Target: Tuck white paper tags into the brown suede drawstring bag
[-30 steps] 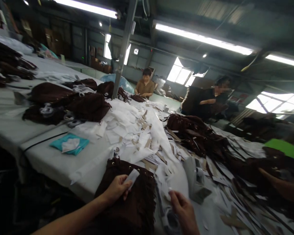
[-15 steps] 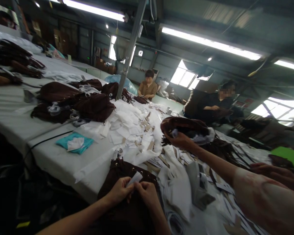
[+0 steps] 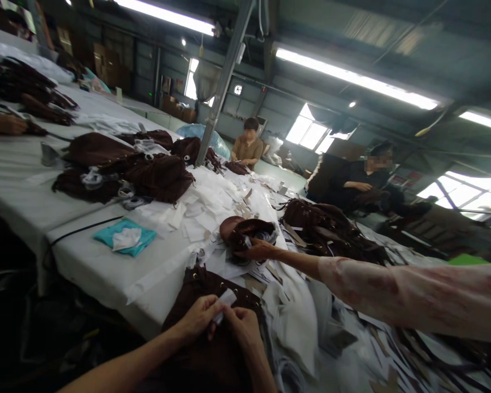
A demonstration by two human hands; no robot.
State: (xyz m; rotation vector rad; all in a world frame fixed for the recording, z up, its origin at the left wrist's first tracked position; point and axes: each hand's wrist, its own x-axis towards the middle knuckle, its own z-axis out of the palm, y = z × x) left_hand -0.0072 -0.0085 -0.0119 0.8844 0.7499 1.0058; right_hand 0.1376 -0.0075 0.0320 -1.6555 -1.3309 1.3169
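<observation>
Here the left hand's (image 3: 207, 315) grip pinches a small whitish strip (image 3: 228, 297), perhaps paper or film in this dim light, while the right hand's (image 3: 243, 322) grip closes on its near end. Directly beneath both grips, by the edge of the white-covered tabletop (image 3: 77, 265), lies a dark brown fabric bag with metal eyelets (image 3: 213, 360), presumably so 2 hands can share the strip over it. Just beyond, a co-worker's hand (image 3: 259, 250) holds a second brown bag (image 3: 231, 228). I can read no brand or label.
</observation>
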